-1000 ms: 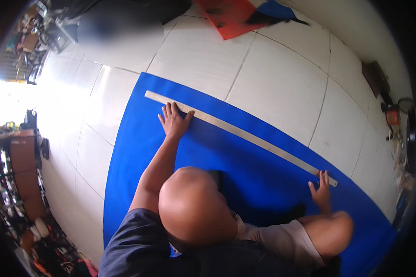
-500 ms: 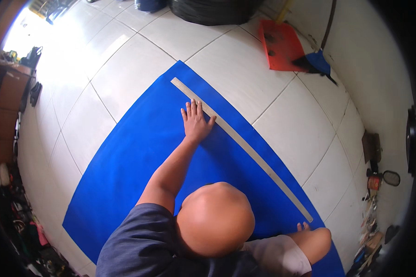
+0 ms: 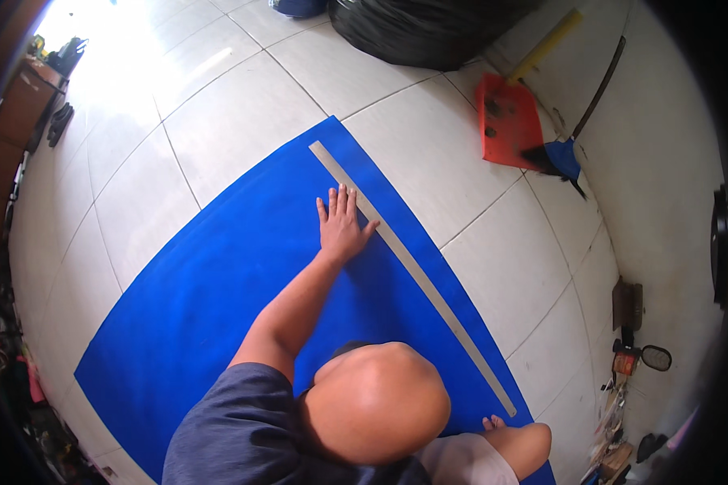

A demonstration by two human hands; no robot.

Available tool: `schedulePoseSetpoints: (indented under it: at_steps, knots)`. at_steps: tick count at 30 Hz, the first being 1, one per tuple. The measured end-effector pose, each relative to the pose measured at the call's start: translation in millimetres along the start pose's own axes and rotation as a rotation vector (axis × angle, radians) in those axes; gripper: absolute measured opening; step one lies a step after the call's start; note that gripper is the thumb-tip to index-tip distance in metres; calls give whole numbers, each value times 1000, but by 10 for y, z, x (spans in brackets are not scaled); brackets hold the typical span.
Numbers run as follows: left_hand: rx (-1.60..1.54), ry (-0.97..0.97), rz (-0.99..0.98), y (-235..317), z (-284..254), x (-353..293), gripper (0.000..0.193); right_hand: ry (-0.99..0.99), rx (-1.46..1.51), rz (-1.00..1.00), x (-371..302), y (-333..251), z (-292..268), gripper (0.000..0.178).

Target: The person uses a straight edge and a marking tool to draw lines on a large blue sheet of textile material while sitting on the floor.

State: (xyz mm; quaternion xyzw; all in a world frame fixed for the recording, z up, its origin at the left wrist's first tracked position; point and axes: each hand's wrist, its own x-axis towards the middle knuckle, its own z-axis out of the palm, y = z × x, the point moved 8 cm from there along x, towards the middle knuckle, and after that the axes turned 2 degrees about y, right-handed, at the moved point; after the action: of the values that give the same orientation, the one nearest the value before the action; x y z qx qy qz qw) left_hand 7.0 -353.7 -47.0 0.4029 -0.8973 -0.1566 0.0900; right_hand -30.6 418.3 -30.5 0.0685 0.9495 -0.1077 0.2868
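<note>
While a black bag (image 3: 416,34) at one o'clock hides its contents and a red dustpan (image 3: 508,121) lies at two, a ruler (image 3: 419,277) runs eleven to five on blue sheeting (image 3: 194,315) over floor tiles (image 3: 505,230). The left hand (image 3: 344,233) touches it, grip spread; the right hand (image 3: 493,422), mostly hidden, I cannot tell.

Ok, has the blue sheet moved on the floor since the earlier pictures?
No, the sheet looks unmoved: its far corner still sits where the tile joints meet; only the view has turned.
</note>
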Motion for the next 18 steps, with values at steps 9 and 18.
schedulePoseSetpoints:
  at_steps: [9, 18]
  knots:
    - [21, -19, 54, 5, -139, 655, 90, 18, 40, -82, 46, -56, -63, 70]
    - [55, -166, -14, -569, -294, 1352, 106, -20, 12, -285, 19, -342, -58, 89]
